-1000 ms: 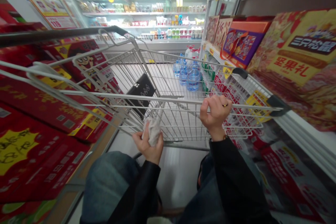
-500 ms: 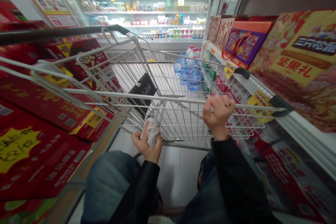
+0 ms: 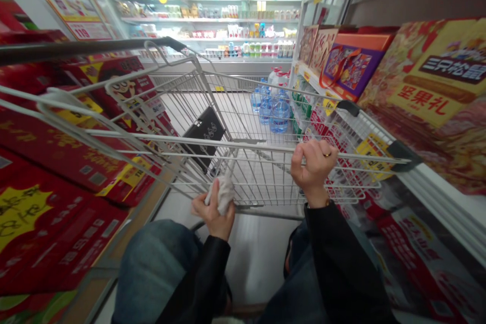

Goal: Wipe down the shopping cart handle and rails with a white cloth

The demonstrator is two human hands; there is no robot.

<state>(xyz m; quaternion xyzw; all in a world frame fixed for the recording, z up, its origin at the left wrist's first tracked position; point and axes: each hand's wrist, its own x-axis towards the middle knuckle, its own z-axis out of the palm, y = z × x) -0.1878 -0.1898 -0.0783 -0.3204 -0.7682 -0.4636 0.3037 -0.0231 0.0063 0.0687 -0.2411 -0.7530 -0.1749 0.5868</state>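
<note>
A wire shopping cart (image 3: 261, 148) stands sideways in front of me, its dark handle at the upper left. My right hand (image 3: 314, 164), with a ring on one finger, is closed around the cart's upper side rail. Lower down, my left hand (image 3: 214, 212) grips a crumpled whitish cloth (image 3: 225, 195) against the wires of the cart's side. Part of the cloth is hidden behind my fingers. Inside the basket a black plastic panel (image 3: 205, 136) with white drawings is visible.
Red gift boxes (image 3: 64, 223) are stacked at the left. Shelves with snack boxes (image 3: 440, 71) run along the right. Beyond the cart, large water bottles (image 3: 280, 114) stand on the floor before a lit refrigerated display (image 3: 212, 20). My knees (image 3: 159, 258) are close below.
My left hand and the cloth have shifted slightly along the cart's wires, and the cloth's shape differs. The right hand keeps its hold on the rail.
</note>
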